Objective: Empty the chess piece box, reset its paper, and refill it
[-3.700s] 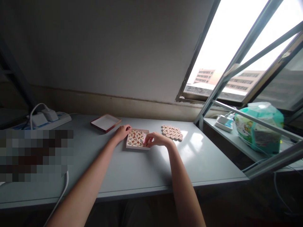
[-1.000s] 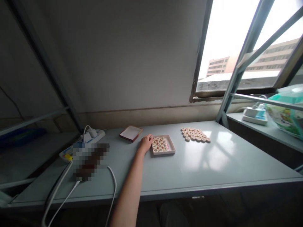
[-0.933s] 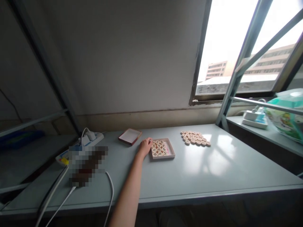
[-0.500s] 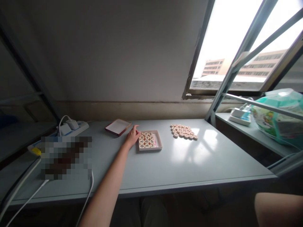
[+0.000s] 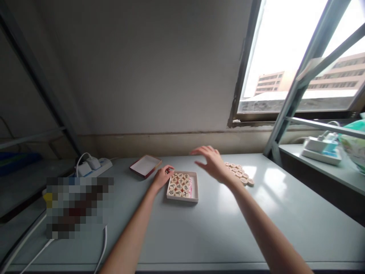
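While resting the left hand (image 5: 162, 176), half-curled, at the far left corner of the white box (image 5: 182, 198) (cannot tell whether pinching it), holds the right hand (image 5: 212, 161) in the air, loosely spread, with nothing visible in it. Inside the box, has round pieces (image 5: 179, 186) with black characters in rows of three, left of a pink strip (image 5: 191, 188). Farther right, has loose pieces (image 5: 238, 174) partly hidden by the right hand. Past the left hand, has an upturned red-edged lid (image 5: 146, 166).
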Motion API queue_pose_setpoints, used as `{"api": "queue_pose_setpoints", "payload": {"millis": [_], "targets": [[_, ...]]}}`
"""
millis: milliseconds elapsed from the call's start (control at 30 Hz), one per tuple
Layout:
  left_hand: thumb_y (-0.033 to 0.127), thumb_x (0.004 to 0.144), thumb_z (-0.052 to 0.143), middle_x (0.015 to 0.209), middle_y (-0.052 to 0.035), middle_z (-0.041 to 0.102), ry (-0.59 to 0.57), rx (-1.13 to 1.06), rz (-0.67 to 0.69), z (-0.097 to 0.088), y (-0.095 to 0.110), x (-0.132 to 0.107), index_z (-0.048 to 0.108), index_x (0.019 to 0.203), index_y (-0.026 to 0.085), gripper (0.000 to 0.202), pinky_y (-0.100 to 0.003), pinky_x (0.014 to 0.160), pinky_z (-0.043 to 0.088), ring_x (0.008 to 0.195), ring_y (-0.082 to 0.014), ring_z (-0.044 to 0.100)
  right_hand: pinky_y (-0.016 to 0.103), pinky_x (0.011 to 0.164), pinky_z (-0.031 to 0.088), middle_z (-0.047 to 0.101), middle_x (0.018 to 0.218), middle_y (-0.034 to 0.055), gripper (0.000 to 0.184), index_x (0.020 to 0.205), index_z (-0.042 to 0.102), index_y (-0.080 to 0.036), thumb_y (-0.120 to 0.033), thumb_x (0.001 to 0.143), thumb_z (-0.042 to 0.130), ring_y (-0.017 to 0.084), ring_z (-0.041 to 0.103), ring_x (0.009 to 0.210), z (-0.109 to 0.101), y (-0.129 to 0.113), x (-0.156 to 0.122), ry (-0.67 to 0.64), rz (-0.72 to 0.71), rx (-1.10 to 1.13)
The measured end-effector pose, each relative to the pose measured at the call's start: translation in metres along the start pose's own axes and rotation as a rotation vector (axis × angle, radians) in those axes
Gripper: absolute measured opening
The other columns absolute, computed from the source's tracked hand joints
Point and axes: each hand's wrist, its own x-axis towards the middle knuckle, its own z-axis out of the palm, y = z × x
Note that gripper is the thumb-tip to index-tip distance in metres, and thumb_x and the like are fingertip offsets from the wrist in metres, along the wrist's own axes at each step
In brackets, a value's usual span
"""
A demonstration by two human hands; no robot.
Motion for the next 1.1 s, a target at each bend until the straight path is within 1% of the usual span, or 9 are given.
{"api": "queue_pose_setpoints", "payload": {"millis": [100, 167, 300, 400, 633, 767, 933, 1033, 1100], "targets": [[0.035, 0.074, 0.048, 0.077, -0.0046, 0.063, -0.031, -0.026, 0.012, 0.0, 0.0, 0.001, 0.063, 0.081, 0.015, 0.026, -0.023, 0.065, 0.042, 0.072, -0.0145, 0.057, 0.037, 0.079, 0.034, 0.057, 0.098, 0.0046, 0.011, 0.085, 0.066, -0.027, -0.028, 0.077, 0.059, 0.022, 0.047, 0.094, 0.023, 0.001, -0.007, -0.154, -0.068, -0.036], [0.035, 0.073, 0.049, 0.075, -0.0045, 0.064, -0.031, -0.022, 0.009, 0.0, 0.001, 0.001, 0.063, 0.078, 0.015, 0.025, -0.023, 0.065, 0.042, 0.071, -0.0148, 0.057, 0.034, 0.075, 0.034, 0.056, 0.098, 0.0035, 0.014, 0.086, 0.066, -0.029, -0.027, 0.073, 0.063, 0.021, 0.046, 0.092, 0.038, 0.002, -0.01, -0.219, -0.053, -0.052], [0.035, 0.073, 0.048, 0.072, -0.0033, 0.064, -0.016, 0.01, 0.002, 0.001, 0.001, 0.002, 0.062, 0.074, 0.015, 0.024, -0.023, 0.063, 0.042, 0.068, -0.0143, 0.056, 0.033, 0.075, 0.033, 0.053, 0.104, 0.0022, 0.025, 0.092, 0.064, -0.033, -0.023, 0.069, 0.067, 0.021, 0.044, 0.095, 0.051, 0.003, -0.007, -0.24, -0.093, -0.066], [0.035, 0.072, 0.048, 0.072, -0.0028, 0.064, -0.012, 0.017, 0.011, 0.002, 0.0, 0.002, 0.062, 0.073, 0.016, 0.023, -0.023, 0.064, 0.042, 0.069, -0.0143, 0.057, 0.034, 0.077, 0.033, 0.052, 0.107, 0.002, 0.026, 0.093, 0.064, -0.034, -0.024, 0.069, 0.067, 0.022, 0.043, 0.097, 0.052, 0.0, -0.004, -0.245, -0.134, -0.08], [0.034, 0.072, 0.048, 0.073, -0.0034, 0.065, -0.014, 0.033, -0.001, 0.001, 0.001, 0.002, 0.062, 0.073, 0.016, 0.023, -0.022, 0.064, 0.042, 0.07, -0.0143, 0.057, 0.034, 0.078, 0.033, 0.053, 0.104, 0.0023, 0.017, 0.087, 0.062, -0.029, -0.041, 0.076, 0.057, 0.021, 0.042, 0.098, 0.048, 0.006, -0.008, -0.086, 0.013, -0.044], [0.033, 0.072, 0.048, 0.074, -0.0038, 0.065, -0.011, 0.053, -0.011, 0.0, 0.005, 0.0, 0.062, 0.073, 0.016, 0.023, -0.022, 0.062, 0.04, 0.07, -0.0143, 0.057, 0.035, 0.074, 0.032, 0.052, 0.106, 0.0033, 0.018, 0.087, 0.061, -0.028, -0.041, 0.078, 0.052, 0.023, 0.041, 0.098, 0.039, 0.034, -0.016, 0.069, 0.233, -0.165], [0.033, 0.072, 0.048, 0.074, -0.0039, 0.065, -0.005, 0.049, -0.016, 0.0, 0.006, -0.001, 0.062, 0.073, 0.016, 0.022, -0.021, 0.061, 0.04, 0.069, -0.0146, 0.057, 0.04, 0.074, 0.03, 0.049, 0.107, 0.0093, 0.018, 0.084, 0.062, -0.023, -0.034, 0.078, 0.049, 0.028, 0.039, 0.099, 0.041, 0.073, -0.033, 0.087, 0.487, -0.351], [0.033, 0.072, 0.049, 0.073, -0.0038, 0.065, -0.017, 0.041, -0.007, 0.0, 0.006, 0.0, 0.062, 0.071, 0.016, 0.021, -0.022, 0.061, 0.04, 0.068, -0.0147, 0.057, 0.041, 0.074, 0.031, 0.048, 0.111, 0.0087, 0.021, 0.093, 0.06, -0.025, -0.034, 0.078, 0.049, 0.028, 0.039, 0.101, 0.041, 0.075, -0.032, 0.102, 0.49, -0.312], [0.033, 0.072, 0.049, 0.072, -0.0034, 0.065, -0.018, 0.042, 0.0, 0.0, 0.005, 0.0, 0.062, 0.071, 0.016, 0.021, -0.022, 0.06, 0.04, 0.068, -0.0146, 0.057, 0.039, 0.075, 0.032, 0.05, 0.11, 0.0062, 0.02, 0.096, 0.059, -0.027, -0.032, 0.079, 0.049, 0.026, 0.041, 0.101, 0.038, 0.062, -0.026, 0.094, 0.403, -0.217]]}}
